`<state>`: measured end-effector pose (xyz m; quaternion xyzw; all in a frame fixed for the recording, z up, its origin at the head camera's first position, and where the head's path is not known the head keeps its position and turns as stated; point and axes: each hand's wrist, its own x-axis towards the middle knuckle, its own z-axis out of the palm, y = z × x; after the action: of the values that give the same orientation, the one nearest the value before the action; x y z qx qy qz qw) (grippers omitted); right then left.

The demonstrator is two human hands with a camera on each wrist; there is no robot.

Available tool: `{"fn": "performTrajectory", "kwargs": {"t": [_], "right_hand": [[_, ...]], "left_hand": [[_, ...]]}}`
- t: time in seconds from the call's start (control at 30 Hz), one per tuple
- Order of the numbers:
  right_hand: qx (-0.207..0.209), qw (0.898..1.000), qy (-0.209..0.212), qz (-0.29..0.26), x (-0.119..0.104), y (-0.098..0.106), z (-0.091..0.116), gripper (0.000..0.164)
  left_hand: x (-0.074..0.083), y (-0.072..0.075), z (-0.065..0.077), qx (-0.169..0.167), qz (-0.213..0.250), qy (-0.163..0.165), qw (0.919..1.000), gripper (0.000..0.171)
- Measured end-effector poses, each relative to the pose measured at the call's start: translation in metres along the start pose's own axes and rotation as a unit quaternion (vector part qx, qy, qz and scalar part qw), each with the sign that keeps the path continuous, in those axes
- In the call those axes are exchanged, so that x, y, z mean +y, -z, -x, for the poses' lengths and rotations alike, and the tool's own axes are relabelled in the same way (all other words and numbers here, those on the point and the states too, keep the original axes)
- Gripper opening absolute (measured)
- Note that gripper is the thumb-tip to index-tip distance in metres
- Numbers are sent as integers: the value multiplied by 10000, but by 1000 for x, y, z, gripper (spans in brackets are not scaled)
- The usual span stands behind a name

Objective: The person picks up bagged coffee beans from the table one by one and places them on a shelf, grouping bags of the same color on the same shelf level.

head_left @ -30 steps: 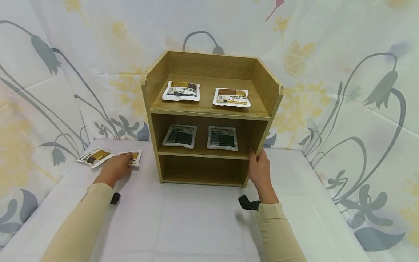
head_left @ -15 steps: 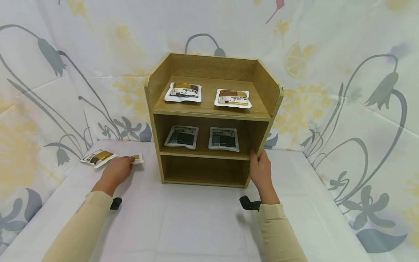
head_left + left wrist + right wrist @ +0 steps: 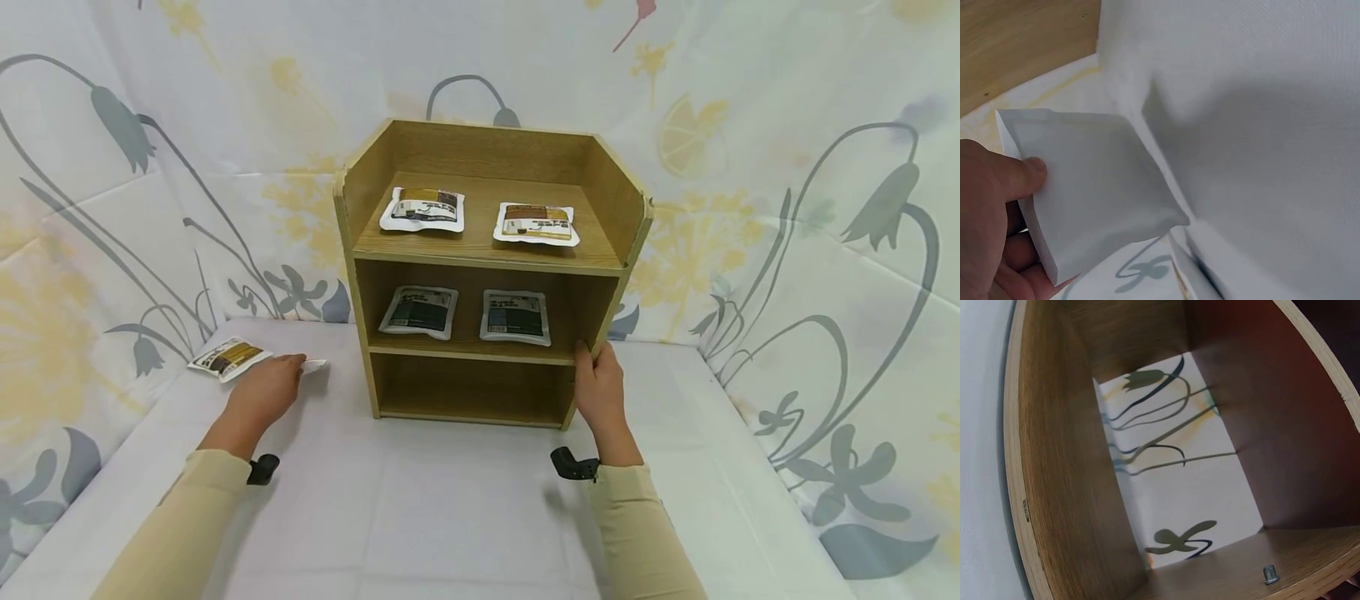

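My left hand pinches a flat white packet by one edge, thumb on its plain face and fingers behind, as the left wrist view shows. The packet is tilted up on its edge at the left of the wooden shelf. Beside that hand, a second packet with a yellow and brown label lies on the table. My right hand grips the shelf's right side panel near the middle board, thumb toward the inside. In the right wrist view the bottom compartment shows, the hand mostly out of sight.
Two packets with brown and yellow labels, one left and one right, lie on the top board. Two dark green ones, left and right, lie on the middle board. Flower-printed cloth hangs behind the white table.
The packet in my left hand has gone from lying flat with its label showing to standing tilted on edge. The right hand keeps its hold on the shelf.
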<state>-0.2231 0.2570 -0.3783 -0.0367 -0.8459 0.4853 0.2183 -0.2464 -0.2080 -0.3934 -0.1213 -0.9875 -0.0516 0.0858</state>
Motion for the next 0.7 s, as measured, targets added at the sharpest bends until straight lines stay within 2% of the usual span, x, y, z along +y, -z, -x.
{"fn": "performTrajectory", "kwargs": {"t": [0.3,0.7], "right_hand": [[-28,10000,42,20,0,0,-1,49],[-15,10000,45,57,1,0,-1,50]], "left_hand": [[8,14,8,-46,137,24,9999,31],[25,35,28,238,167,-57,9996,27]]}}
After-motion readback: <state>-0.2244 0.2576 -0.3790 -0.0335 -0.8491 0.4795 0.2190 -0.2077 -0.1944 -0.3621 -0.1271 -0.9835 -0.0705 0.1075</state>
